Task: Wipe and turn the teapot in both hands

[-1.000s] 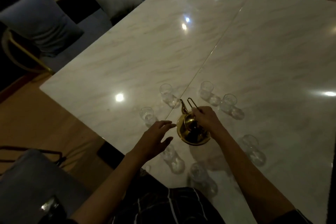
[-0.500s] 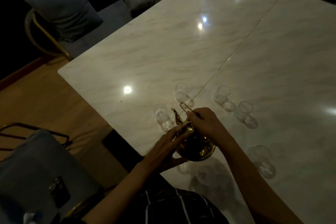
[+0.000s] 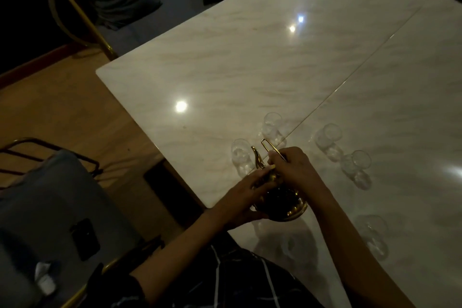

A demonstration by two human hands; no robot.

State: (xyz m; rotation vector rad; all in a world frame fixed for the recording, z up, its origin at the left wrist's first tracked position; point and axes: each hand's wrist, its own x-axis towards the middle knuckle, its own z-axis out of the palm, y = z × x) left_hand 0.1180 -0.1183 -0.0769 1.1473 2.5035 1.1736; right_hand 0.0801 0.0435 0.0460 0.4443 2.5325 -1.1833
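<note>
Gold teapot [image 3: 280, 197] sits near the marble table's [image 3: 250, 70] near edge, ringed by small clear glasses [image 3: 271, 127]. My right hand [image 3: 295, 170] grips its wire handle — steadying it. My left hand [image 3: 240, 200] cups the body, fingers curled round the side.

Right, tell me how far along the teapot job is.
Done: clear glasses stand on the marble table, apparently empty. In hand: the right hand grips the gold teapot by its handle; the left hand steadies its body. Left: nothing visibly poured.
</note>
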